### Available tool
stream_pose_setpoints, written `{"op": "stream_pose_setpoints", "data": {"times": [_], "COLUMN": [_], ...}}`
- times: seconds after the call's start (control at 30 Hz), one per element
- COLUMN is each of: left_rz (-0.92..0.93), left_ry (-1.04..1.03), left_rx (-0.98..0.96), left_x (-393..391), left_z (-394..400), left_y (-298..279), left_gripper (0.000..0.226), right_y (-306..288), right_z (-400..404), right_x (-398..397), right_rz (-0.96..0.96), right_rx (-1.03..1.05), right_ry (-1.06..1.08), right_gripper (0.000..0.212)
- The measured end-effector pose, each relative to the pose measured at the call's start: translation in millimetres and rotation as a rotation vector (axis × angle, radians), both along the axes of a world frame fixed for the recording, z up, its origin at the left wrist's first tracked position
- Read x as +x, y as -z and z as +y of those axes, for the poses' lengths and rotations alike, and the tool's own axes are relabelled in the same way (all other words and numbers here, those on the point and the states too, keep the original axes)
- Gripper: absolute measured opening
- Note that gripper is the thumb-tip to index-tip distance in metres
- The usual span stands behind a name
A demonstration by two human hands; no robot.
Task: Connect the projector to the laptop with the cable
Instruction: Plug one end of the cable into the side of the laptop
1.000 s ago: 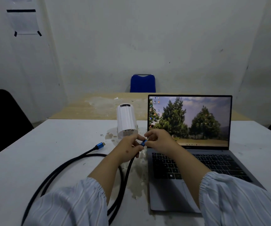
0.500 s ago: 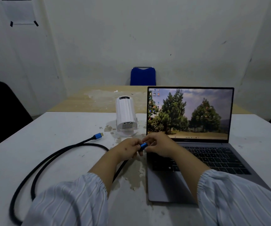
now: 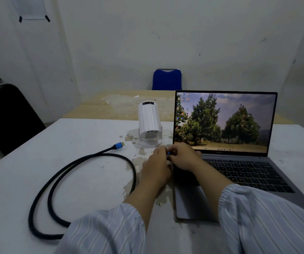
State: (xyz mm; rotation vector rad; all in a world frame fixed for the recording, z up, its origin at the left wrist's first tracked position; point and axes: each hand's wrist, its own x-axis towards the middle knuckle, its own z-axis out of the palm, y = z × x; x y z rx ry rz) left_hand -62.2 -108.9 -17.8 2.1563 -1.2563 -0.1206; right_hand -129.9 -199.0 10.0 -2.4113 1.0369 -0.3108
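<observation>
While my left hand [image 3: 155,168] and right hand [image 3: 181,156] pinch the cable's blue plug [image 3: 168,153] between them beside the laptop [image 3: 226,162], the free plug [image 3: 118,145] lies left, near the projector [image 3: 149,123].

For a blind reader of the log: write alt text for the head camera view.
Both hands, left hand and right hand, pinch one blue cable plug at the open laptop's left edge. The black cable loops across the white table; its other blue plug lies loose near the white projector.
</observation>
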Motion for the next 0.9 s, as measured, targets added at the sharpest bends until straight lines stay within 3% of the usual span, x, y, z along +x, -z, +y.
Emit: {"op": "stream_pose_setpoints", "data": {"times": [0.13,0.23,0.3,0.43,0.67,0.9], "left_rz": [-0.225,-0.395,-0.548,-0.741,-0.679,-0.62], "left_ry": [-0.09,-0.096,-0.09,-0.074,-0.004,0.095], "left_rx": [-0.004,-0.055,-0.028,-0.037,0.032,0.098], "left_x": [2.3,4.0,5.6,9.2,18.0,34.9], "left_z": [3.0,4.8,2.4,0.4,1.5,3.4], "left_y": [11.2,10.2,9.7,10.3,1.1,-2.7], "left_gripper": [0.04,0.033,0.033,0.023,0.022,0.021], "right_y": [-4.3,-6.2,-6.3,-8.0,-0.8,-5.2], "right_z": [-0.1,-3.1,-3.6,-4.4,-10.5,-19.9], "right_x": [-2.1,-5.8,-8.9,-14.7,-12.4,-28.0], "right_rz": [0.028,-0.017,-0.043,-0.103,-0.108,0.155], "right_rx": [0.016,0.063,0.104,0.155,0.104,-0.087], "right_ry": [-0.018,-0.03,-0.049,-0.062,-0.001,-0.058], "right_gripper": [0.013,0.023,0.014,0.021,0.024,0.034]}}
